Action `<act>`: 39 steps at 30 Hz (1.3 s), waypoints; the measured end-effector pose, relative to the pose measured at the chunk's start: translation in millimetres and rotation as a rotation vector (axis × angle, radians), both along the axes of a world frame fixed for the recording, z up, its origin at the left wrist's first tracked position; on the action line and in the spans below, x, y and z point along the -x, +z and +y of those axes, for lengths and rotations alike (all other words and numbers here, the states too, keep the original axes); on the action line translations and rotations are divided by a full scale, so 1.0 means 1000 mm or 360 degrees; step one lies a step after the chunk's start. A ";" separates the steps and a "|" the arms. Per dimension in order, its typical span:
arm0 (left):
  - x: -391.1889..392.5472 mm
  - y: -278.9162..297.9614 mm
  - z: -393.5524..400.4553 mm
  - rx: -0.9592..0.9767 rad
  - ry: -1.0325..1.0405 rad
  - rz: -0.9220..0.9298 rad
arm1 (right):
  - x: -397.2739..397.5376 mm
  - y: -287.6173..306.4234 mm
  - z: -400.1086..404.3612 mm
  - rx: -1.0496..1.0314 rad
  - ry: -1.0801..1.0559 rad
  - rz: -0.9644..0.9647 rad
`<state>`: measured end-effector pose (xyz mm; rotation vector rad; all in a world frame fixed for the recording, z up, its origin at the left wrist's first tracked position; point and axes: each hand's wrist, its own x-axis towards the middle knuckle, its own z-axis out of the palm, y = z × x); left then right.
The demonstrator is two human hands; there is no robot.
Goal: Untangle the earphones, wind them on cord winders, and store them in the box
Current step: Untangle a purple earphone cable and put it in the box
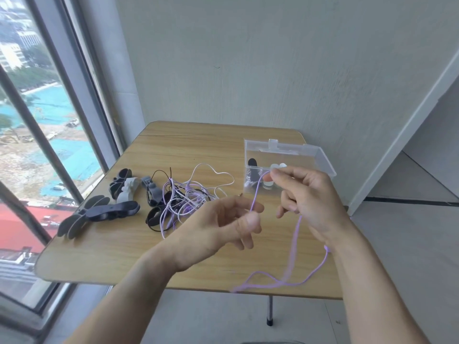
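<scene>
Both hands hold a purple earphone cord above a wooden table.

At centre frame, the left hand [231, 224] pinches the purple cord [293, 247]; the right hand [306, 194] grips it higher, beside a white winder [278, 166]. A cord tangle [188, 197] and dark winders [99, 209] lie left; a clear box [285, 155] stands open upper right on the table [124, 256].

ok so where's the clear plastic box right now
In the head view the clear box sits open at the table's far right, just behind the right hand, right of the tangled earphones.
</scene>
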<state>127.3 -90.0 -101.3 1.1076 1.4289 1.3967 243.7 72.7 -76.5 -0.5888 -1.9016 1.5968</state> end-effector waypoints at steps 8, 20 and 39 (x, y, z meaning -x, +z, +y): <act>0.008 -0.004 0.004 0.0030 0.0520 -0.0121 | -0.011 0.004 0.010 0.0143 0.0127 -0.0181; 0.030 0.004 -0.011 0.0085 -0.0092 -0.0442 | -0.011 -0.005 0.022 0.0100 -0.0463 -0.0191; 0.025 0.000 -0.004 0.0004 0.0856 0.0288 | 0.017 -0.014 -0.048 -0.0570 0.0864 -0.0962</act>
